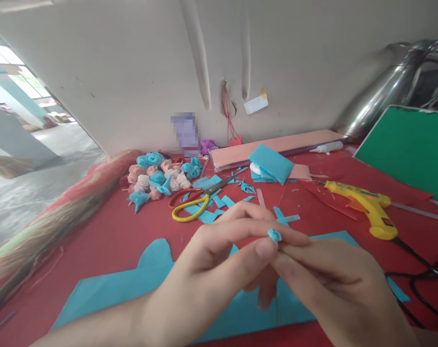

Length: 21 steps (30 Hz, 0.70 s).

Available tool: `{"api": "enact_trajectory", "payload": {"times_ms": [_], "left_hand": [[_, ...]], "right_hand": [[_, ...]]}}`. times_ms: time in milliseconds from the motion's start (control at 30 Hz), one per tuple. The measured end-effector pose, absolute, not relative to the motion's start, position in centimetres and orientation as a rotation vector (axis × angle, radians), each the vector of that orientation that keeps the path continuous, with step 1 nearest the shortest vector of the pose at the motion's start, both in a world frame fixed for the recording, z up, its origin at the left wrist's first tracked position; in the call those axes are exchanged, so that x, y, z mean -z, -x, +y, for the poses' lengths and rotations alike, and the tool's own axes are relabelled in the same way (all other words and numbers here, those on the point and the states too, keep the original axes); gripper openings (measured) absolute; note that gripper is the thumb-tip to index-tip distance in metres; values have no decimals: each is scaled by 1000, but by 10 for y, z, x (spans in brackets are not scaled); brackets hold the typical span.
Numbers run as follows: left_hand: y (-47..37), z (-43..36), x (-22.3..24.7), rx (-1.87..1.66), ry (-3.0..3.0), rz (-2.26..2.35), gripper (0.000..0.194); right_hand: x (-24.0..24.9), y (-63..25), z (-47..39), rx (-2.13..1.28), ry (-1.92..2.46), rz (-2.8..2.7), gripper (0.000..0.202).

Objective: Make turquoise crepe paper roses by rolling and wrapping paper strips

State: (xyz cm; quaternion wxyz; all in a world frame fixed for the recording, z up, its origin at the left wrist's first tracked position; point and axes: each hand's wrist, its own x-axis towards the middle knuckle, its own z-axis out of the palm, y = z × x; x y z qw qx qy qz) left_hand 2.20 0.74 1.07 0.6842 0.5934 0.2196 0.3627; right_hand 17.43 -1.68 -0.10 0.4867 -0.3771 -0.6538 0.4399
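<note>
A small, tightly rolled piece of blue crepe paper [274,235] sticks up between my fingertips. My left hand [219,262] pinches it between thumb and forefinger. From the other side my right hand [335,274] closes its thumb and fingers just below the roll; its lower part is hidden by the fingers. Under both hands a larger sheet of blue paper [110,296] lies on the red table [106,221]. Beyond them rest scissors [190,207] with one yellow and one red handle, among blue paper scraps [226,201].
Blue, pink and white paper roses [157,178] are heaped at the back left, beside a straw-like bundle [67,202]. A yellow glue gun [367,202] with a black cord lies right. Behind are folded blue paper [271,163], a pink pack [269,147], a green board [407,149] and a metal jug [381,91].
</note>
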Motion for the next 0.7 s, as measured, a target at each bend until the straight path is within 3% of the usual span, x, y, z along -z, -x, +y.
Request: {"api": "enact_trajectory", "payload": {"times_ms": [700], "left_hand": [[-32,-3,-11,-856,-1366,565,27]], "right_hand": [[9,-175,-22,-672,935,-1659,27]]}}
